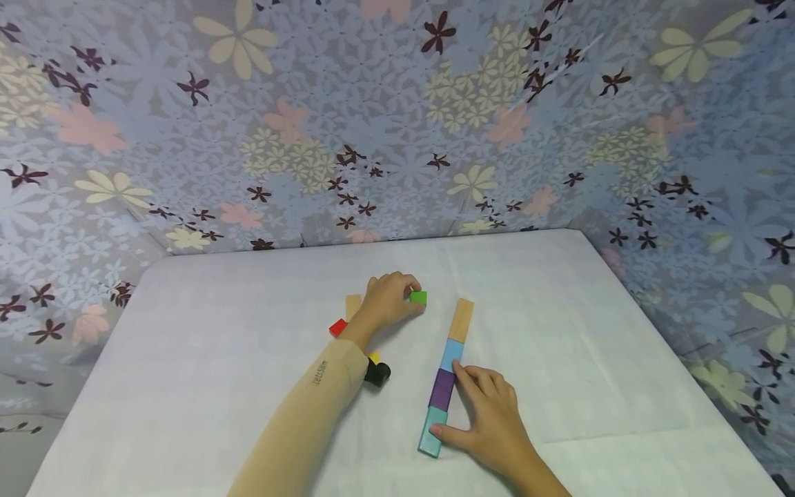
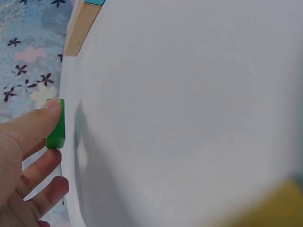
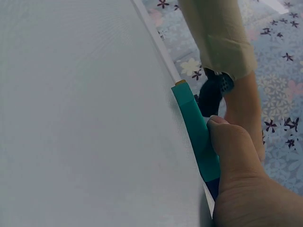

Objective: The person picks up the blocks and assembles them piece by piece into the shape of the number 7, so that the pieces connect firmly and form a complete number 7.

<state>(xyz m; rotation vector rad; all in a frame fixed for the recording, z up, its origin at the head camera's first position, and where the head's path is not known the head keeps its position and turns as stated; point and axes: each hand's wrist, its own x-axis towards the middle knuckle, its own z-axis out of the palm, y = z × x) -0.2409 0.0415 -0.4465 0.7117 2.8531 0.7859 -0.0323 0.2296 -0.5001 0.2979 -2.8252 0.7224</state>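
Note:
My left hand [image 1: 388,301] pinches a small green block [image 1: 419,297] between thumb and fingers. In the left wrist view that green block [image 2: 57,125] stands clear of the white tabletop. To its right on the table lies a straight row: a plain wooden block [image 1: 462,319], a light blue block [image 1: 452,355], a purple block [image 1: 442,388] and a teal block [image 1: 431,433] at the near end. Beside this row rests my right hand [image 1: 493,414], thumb on the teal block and index fingertip at the light blue one. Its fingers are spread and extended.
Left of the row, partly behind the left arm, lie a red block [image 1: 337,328], another plain wooden block [image 1: 352,304] and a mostly hidden yellow piece [image 1: 374,357]. A black device [image 1: 378,374] sits at the left wrist. Flowered fabric [image 1: 397,138] hangs behind the white table [image 1: 609,359].

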